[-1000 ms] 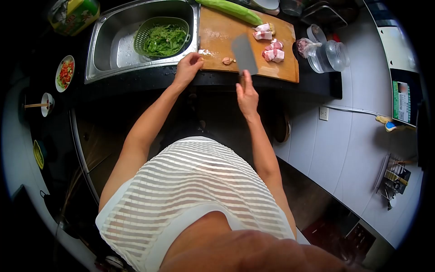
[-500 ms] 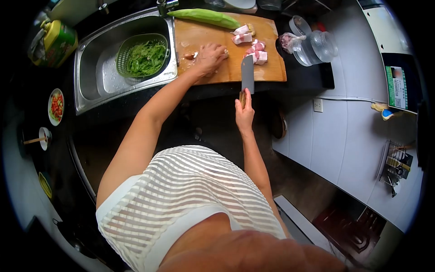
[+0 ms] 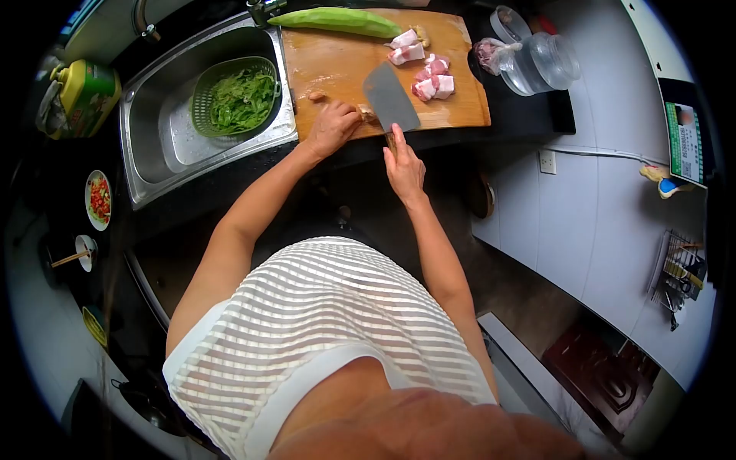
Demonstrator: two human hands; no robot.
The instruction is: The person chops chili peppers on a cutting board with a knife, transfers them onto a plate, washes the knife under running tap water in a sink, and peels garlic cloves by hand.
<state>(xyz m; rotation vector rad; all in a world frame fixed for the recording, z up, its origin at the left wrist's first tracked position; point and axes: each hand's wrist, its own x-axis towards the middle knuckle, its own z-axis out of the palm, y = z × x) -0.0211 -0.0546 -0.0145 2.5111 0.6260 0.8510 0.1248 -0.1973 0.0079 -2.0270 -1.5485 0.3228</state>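
My right hand (image 3: 404, 165) is wrapped round the handle of a cleaver (image 3: 389, 97), whose broad blade is over the wooden cutting board (image 3: 322, 61). Close to the blade's left side, my left hand (image 3: 335, 126) has its fingers bent together at a small pale piece (image 3: 367, 115), perhaps garlic; its grip is too small to make out. A reddish-brown clove (image 3: 317, 96) lies farther left on the board. Chunks of pink and white meat (image 3: 434, 87) sit to the right, with more meat (image 3: 406, 54) and a ginger piece (image 3: 422, 34) above them. A long green gourd (image 3: 337, 21) lies along the back.
Left of the board, a steel sink (image 3: 157, 146) holds a green colander (image 3: 201, 98) of leafy greens (image 3: 241, 103). Glass jars (image 3: 540, 65) and a plastic bag (image 3: 491, 55) stand right. A plate of chopped red and green pieces (image 3: 100, 199) and a bowl with chopsticks (image 3: 86, 251) are far left.
My left hand has drawn back toward the board's front edge, beside the pale piece. The cleaver has moved from near the meat leftward and tilted. The view has shifted slightly.
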